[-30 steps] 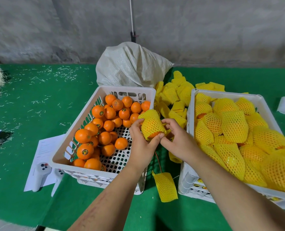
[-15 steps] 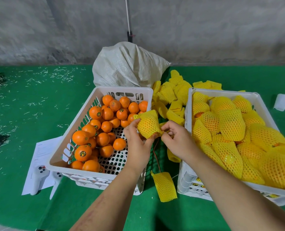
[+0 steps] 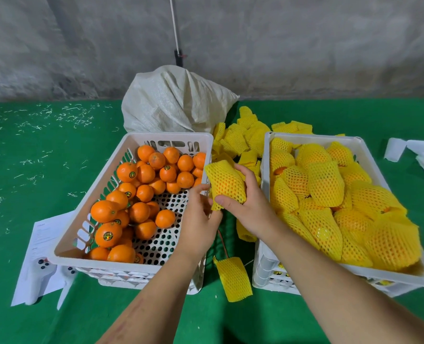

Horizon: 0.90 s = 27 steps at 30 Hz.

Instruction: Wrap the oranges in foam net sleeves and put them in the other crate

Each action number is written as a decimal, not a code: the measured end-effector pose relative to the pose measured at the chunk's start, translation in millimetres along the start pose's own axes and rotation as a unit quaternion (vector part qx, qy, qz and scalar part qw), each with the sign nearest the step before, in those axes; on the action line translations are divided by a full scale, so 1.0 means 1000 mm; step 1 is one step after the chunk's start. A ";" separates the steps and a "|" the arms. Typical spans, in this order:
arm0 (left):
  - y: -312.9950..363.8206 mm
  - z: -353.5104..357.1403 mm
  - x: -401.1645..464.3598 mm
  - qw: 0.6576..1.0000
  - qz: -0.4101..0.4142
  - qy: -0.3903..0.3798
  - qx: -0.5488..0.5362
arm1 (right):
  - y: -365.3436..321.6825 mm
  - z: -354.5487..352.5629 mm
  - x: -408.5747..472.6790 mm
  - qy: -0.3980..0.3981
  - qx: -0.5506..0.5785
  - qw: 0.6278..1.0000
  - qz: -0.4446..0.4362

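Change: a second ago both hands pinched the netted orange [image 3: 227, 182] over the left crate's near right corner; now the right hand [image 3: 249, 207] alone carries it, shifted toward 3 o'clock into the gap between the crates, and the left hand [image 3: 198, 217] has let go of the fruit.
Left crate [image 3: 92, 214]: white, perforated, at 9 o'clock of the hands, holding bare oranges [image 3: 141, 192] heaped along its left and far sides; its right near floor shows bare holes.
Right crate [image 3: 312, 137]: white, at 3 o'clock, heaped with wrapped oranges [image 3: 330, 202] in yellow netting.
Loose sleeves [image 3: 240, 137]: a yellow pile at 12 o'clock between the crates' far ends; one flat sleeve [image 3: 233, 278] lies on the green cloth [image 3: 44, 155] at 6 o'clock, and another curls against the right crate's near wall.
Sack [image 3: 173, 103]: white woven, at 12 o'clock behind the left crate.
Other: paper sheets [image 3: 39, 242] and a white controller [image 3: 38, 271] at 8 o'clock beside the left crate; white foam pieces [image 3: 402, 150] at 2 o'clock.
In the way: the right crate's left wall stands between the held fruit and the wrapped heap.
Right grip: clasped round the netted orange, thumb at its near end, fingers over its right side.
Left grip: fingers curled at the sleeve's lower edge; whether they pinch it I cannot tell.
Fruit to grip: the orange sits at 11 o'clock of the right palm, its sleeve's open end tilted toward 10 o'clock.
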State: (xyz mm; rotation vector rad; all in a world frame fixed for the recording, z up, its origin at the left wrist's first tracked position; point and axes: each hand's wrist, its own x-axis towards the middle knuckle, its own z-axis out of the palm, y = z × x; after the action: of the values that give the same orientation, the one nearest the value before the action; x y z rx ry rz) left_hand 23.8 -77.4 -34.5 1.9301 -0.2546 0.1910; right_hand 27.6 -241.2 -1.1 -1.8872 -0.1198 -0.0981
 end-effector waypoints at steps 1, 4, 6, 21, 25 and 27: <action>0.001 0.002 0.000 0.999 0.011 -0.013 0.029 | 0.001 0.001 0.000 0.007 0.006 1.000 -0.005; 0.006 0.004 -0.001 0.998 0.023 -0.039 0.052 | 0.002 0.000 -0.001 0.023 0.003 1.000 -0.020; 0.008 0.003 -0.002 0.996 0.018 -0.069 0.050 | 0.002 0.000 -0.002 0.031 -0.016 0.999 -0.022; 0.022 -0.007 -0.003 0.988 -0.047 -0.139 -0.055 | 0.011 0.002 0.004 0.024 -0.091 0.994 -0.063; 0.022 -0.006 -0.003 0.987 -0.012 -0.158 0.017 | 0.013 -0.001 0.003 0.082 -0.068 0.991 -0.080; 0.022 -0.007 -0.002 0.985 -0.009 -0.165 0.049 | 0.008 -0.003 0.002 0.120 -0.058 0.988 -0.073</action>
State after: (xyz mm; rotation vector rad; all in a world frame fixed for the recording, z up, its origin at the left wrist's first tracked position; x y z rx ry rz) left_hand 16.0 -78.9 -12.6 2.0560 -0.4546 -0.1328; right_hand 30.3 -246.1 -7.9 -1.9647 -0.0894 -0.4385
